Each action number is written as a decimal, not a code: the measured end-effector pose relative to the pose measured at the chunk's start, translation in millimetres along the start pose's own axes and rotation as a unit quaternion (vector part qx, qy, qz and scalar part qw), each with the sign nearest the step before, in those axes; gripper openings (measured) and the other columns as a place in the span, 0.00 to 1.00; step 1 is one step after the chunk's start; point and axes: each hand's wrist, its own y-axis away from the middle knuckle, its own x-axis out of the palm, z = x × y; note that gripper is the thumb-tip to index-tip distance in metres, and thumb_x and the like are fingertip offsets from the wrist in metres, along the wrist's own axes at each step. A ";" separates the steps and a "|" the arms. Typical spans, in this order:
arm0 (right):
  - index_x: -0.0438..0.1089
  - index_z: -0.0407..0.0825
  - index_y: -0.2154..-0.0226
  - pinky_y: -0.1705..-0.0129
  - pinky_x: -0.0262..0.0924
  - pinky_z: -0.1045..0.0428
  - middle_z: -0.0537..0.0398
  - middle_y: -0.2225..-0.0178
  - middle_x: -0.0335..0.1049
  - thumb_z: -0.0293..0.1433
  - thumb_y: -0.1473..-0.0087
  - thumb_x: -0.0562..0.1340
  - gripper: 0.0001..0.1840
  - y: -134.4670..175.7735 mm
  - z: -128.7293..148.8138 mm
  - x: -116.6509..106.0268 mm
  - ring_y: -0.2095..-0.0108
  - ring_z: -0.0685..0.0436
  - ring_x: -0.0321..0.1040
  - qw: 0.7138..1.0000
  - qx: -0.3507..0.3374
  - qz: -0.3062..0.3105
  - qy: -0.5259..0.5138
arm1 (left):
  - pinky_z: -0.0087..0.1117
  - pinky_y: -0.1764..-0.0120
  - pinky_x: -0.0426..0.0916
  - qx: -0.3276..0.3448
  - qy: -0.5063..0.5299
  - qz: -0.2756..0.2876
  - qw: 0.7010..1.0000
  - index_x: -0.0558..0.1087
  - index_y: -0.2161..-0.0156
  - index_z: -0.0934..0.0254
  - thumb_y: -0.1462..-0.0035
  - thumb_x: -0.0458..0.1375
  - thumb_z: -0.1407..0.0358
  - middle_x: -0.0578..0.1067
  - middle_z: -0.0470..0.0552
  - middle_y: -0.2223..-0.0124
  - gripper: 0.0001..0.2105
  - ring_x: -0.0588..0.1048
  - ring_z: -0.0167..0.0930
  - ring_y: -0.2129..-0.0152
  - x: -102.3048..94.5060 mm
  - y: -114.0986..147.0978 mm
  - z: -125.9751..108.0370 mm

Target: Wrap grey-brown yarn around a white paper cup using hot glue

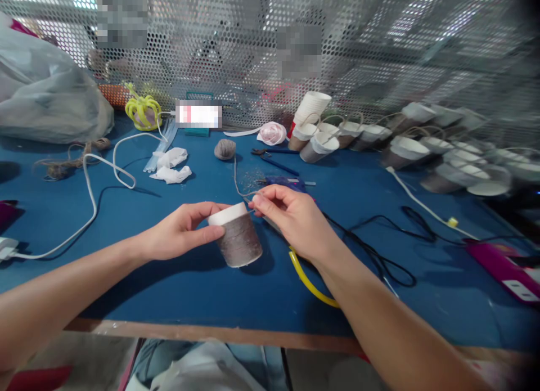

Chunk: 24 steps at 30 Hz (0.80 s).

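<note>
My left hand (196, 225) is closed around the white-rimmed end of a paper cup (241, 240), whose side is wrapped in grey-brown twine. The cup is held tilted above the blue table. Just right of its rim, my right hand (283, 208) pinches a strand of twine (237, 180) between thumb and fingers. That strand runs back to a small grey ball of twine (225, 149) lying on the table. Beyond my right hand lies a blue glue gun (284, 183), partly hidden by the hand.
Several twine-wrapped cups with handles (407, 149) stand at the back right, near stacked white cups (314, 104). Pliers (276, 157), a pink ribbon roll (271, 133) and crumpled white paper (171, 166) lie behind. White cable (90, 194), black cable (379, 250) and a purple power strip (504, 267) lie around.
</note>
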 end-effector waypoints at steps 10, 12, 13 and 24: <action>0.63 0.47 0.74 0.66 0.63 0.52 0.57 0.74 0.65 0.39 0.51 0.58 0.11 1.5 -3.6 5.5 0.71 0.50 0.64 0.995 0.041 0.051 -0.078 | 0.34 0.52 0.62 0.011 0.040 0.011 0.999 0.67 0.68 0.67 0.46 0.53 0.68 0.66 0.53 0.47 0.04 0.68 0.34 0.54 -0.2 3.1 -3.6; 0.62 0.47 0.73 0.66 0.62 0.51 0.56 0.73 0.65 0.40 0.50 0.57 0.12 2.7 -4.2 6.4 0.71 0.49 0.64 0.996 0.041 0.058 -0.061 | 0.34 0.52 0.62 0.017 0.052 0.015 0.998 0.67 0.68 0.67 0.46 0.53 0.69 0.66 0.54 0.46 0.03 0.67 0.34 0.53 -0.4 3.7 -3.6; 0.62 0.47 0.72 0.66 0.62 0.51 0.56 0.73 0.65 0.40 0.50 0.56 0.12 3.3 -4.2 6.9 0.71 0.49 0.64 0.996 0.040 0.060 -0.049 | 0.34 0.52 0.61 0.022 0.059 0.016 0.998 0.67 0.69 0.67 0.46 0.53 0.69 0.66 0.55 0.47 0.03 0.67 0.35 0.52 -0.4 3.8 -3.7; 0.54 0.50 0.77 0.76 0.49 0.54 0.63 0.80 0.53 0.41 0.45 0.49 0.15 9.5 -1.9 18.6 0.78 0.52 0.52 0.999 0.031 0.025 -0.021 | 0.34 0.49 0.57 0.071 0.074 0.034 0.994 0.67 0.69 0.67 0.46 0.52 0.74 0.66 0.54 0.47 0.03 0.63 0.35 0.48 -1.3 2.7 -3.1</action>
